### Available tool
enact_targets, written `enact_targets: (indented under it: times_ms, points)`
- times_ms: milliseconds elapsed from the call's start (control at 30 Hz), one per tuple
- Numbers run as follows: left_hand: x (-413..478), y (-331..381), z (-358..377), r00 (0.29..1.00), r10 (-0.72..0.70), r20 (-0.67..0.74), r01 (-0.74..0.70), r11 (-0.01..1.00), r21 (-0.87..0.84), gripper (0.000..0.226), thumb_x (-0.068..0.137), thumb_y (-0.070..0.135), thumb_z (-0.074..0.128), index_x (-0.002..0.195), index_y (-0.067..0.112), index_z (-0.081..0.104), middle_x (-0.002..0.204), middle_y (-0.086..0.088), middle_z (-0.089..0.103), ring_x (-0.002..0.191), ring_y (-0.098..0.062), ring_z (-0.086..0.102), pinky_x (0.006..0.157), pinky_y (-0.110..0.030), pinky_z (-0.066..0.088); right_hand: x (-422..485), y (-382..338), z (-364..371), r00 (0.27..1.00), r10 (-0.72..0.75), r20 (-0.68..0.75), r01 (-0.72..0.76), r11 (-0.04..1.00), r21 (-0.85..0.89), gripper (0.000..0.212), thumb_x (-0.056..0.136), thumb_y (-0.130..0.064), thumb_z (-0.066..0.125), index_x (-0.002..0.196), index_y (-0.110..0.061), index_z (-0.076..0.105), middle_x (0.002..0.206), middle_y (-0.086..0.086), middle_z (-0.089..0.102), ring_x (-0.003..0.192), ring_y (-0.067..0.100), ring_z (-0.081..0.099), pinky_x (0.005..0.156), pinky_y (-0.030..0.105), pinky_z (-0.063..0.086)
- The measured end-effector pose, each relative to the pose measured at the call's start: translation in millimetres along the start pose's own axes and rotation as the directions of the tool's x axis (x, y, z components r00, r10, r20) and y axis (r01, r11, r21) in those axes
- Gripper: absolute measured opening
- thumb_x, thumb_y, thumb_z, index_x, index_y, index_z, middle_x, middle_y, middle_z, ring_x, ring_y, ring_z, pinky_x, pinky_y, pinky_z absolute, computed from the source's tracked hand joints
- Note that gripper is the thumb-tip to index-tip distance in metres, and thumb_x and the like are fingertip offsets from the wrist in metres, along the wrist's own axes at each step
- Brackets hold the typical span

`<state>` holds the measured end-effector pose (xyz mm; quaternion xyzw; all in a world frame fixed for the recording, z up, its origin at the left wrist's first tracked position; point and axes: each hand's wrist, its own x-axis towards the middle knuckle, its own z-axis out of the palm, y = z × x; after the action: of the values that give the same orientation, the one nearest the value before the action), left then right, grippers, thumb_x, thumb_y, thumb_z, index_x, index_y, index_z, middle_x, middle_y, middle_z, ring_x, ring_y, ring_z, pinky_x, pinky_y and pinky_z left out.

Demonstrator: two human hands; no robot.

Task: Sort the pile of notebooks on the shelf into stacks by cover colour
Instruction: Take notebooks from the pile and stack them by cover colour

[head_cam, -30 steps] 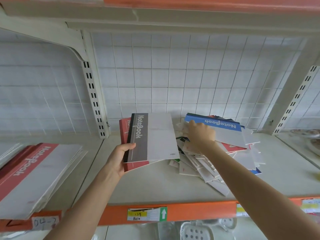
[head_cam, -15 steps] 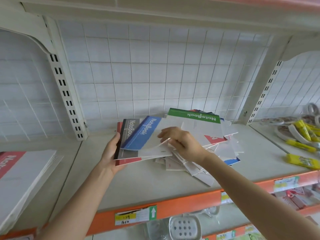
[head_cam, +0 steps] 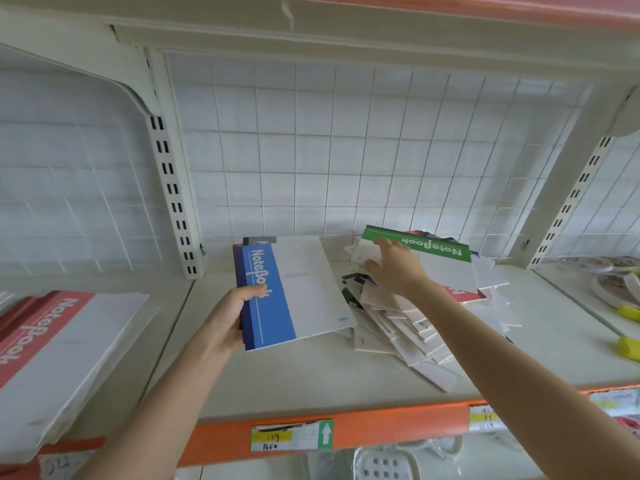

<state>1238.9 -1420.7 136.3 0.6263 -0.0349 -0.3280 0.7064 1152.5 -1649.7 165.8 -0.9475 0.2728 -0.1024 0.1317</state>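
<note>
Left grip point(head_cam: 227, 322) clamps the blue notebook point(head_cam: 272, 306) by its spine, thumb on top; right grip point(head_cam: 394, 270), fingers extended, rests on the green notebook point(head_cam: 438, 250) topping the pile point(head_cam: 408, 329) at the back edge of the shelf point(head_cam: 311, 382).

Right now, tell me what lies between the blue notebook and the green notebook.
Head view: a narrow strip of bare shelf separates the blue notebook from the green notebook; nearer the camera, corners of the loose pile fill the gap.

Held notebooks point(head_cam: 304, 289): frame centre, in the left hand point(head_cam: 225, 317), just left of the pile.
Pile point(head_cam: 412, 327): right of centre on the shelf point(head_cam: 311, 382), right hand point(head_cam: 394, 268) resting on top.
Side stack point(head_cam: 69, 348): lower left.
</note>
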Motion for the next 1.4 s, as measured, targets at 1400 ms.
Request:
enact_targets:
  times_ms: [1400]
  points:
    - [-33, -17, 21, 0.998, -0.05, -0.026, 0.049, 0.999, -0.017, 0.013, 0.089, 0.013, 0.054, 0.101, 0.008, 0.055, 0.091, -0.014, 0.065, 0.081, -0.028, 0.062, 0.063, -0.036, 0.047, -46, 25, 0, 0.995, 0.095, 0.028, -0.088, 0.981, -0.171, 0.051, 0.086, -0.044, 0.05, 0.124, -0.01, 0.045, 0.125, 0.014, 0.049, 0.117, 0.036, 0.045, 0.096, 0.046, 0.042]
